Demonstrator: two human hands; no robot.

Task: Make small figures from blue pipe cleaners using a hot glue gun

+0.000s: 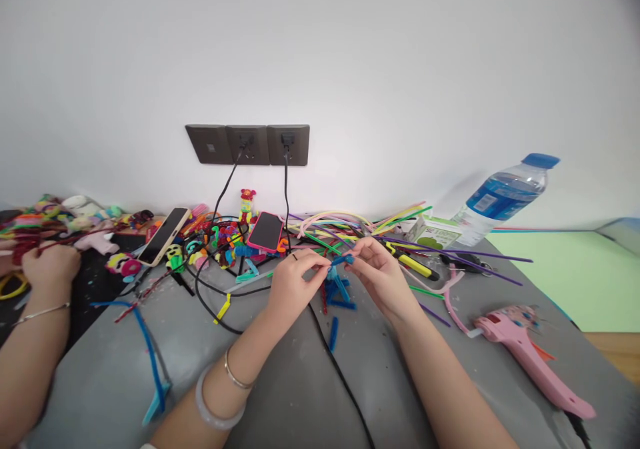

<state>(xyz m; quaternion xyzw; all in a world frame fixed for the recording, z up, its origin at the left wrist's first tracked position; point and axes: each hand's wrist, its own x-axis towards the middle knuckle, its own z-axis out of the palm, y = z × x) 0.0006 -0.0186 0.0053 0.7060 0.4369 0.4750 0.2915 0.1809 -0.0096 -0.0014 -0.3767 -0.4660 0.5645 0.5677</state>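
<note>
My left hand (295,279) and my right hand (377,272) meet over the middle of the grey table (280,395), both pinching a blue pipe cleaner piece (343,260) between fingertips. More bent blue pipe cleaner bits (340,293) hang and lie just under the hands. A short blue piece (333,333) lies nearer to me. My left wrist wears a pale bangle and a thin gold bracelet.
Another person's hand (50,265) works at the far left among colourful craft pieces. Two phones (164,235) (265,231) charge from wall sockets (247,144) by black cables. Loose pipe cleaners (350,225), a water bottle (503,199) and a pink glue gun (525,349) lie to the right.
</note>
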